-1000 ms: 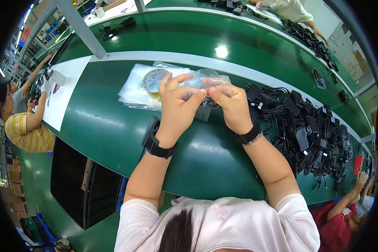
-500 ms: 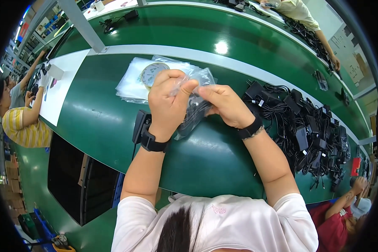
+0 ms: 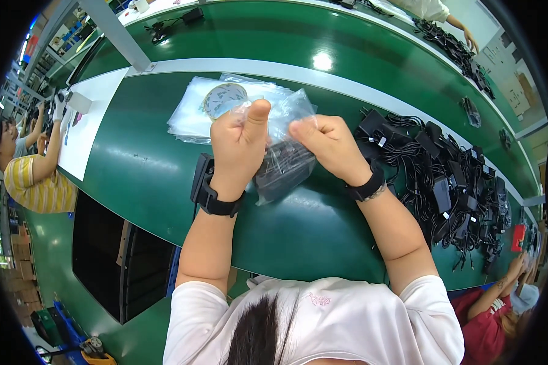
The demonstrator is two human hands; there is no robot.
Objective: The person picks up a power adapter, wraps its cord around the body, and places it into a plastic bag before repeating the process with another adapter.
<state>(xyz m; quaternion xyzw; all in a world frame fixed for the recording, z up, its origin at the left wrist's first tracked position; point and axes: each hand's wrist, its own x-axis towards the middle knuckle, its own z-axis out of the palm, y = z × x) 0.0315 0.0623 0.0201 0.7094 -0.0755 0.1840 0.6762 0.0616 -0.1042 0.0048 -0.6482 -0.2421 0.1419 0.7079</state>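
Observation:
Between my hands hangs a clear plastic bag [image 3: 291, 118] with a black power adapter [image 3: 283, 170] and its cable inside. My left hand [image 3: 240, 143] is closed on the bag's upper left edge, thumb pointing up. My right hand [image 3: 327, 143] pinches the upper right edge between thumb and fingers. The bag's top is spread between them and its bottom hangs just above the green table. Behind my left hand, a roll of tape [image 3: 216, 97] rests on a stack of flat clear bags [image 3: 189, 115].
A large heap of black adapters with cables [image 3: 444, 182] covers the table's right side. A white rail [image 3: 323, 85] borders the far edge. Co-workers sit left and right; another person's arm [image 3: 463, 30] reaches in beyond. Black panels [image 3: 97, 255] stand below the left edge.
My hands have moved slightly apart, stretching the bag's top between them. The adapter inside now hangs lower and more visibly. The far person's arm has drawn back.

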